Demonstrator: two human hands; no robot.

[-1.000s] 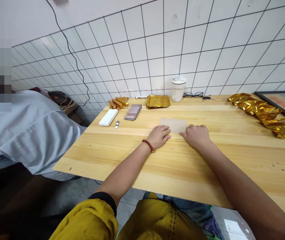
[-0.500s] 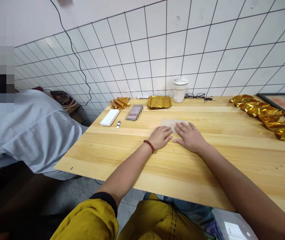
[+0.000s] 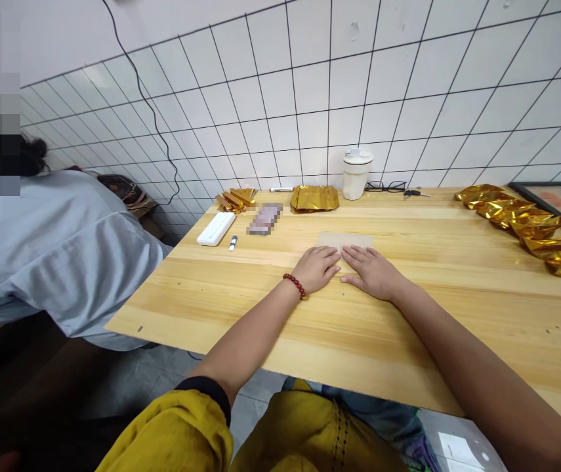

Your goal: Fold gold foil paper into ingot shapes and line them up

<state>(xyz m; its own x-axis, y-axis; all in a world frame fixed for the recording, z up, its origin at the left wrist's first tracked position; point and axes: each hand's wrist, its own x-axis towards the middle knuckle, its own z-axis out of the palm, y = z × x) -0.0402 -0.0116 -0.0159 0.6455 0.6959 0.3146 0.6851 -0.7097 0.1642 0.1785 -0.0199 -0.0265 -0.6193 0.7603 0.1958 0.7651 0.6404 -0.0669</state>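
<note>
A pale tan sheet of paper [image 3: 344,238] lies flat on the wooden table [image 3: 408,314], in the middle. My left hand [image 3: 315,267], with a red bead bracelet at the wrist, rests palm down on the sheet's near left edge, fingers together and stretched out. Beside it my right hand [image 3: 373,271] lies flat on the sheet's near right part with its fingers extended. The two hands almost touch. Neither hand holds anything.
A stack of gold foil sheets [image 3: 313,198], folded gold pieces [image 3: 235,199], a white cup [image 3: 357,174], glasses [image 3: 383,187], a white case [image 3: 216,229] and a small glue stick [image 3: 231,244] lie at the back. Crumpled gold foil [image 3: 531,226] lines the right. A person in a grey shirt [image 3: 54,249] sits at the left.
My right hand opened from a loose fist, slid left onto the sheet and now lies flat beside my left hand. The left hand has barely moved.
</note>
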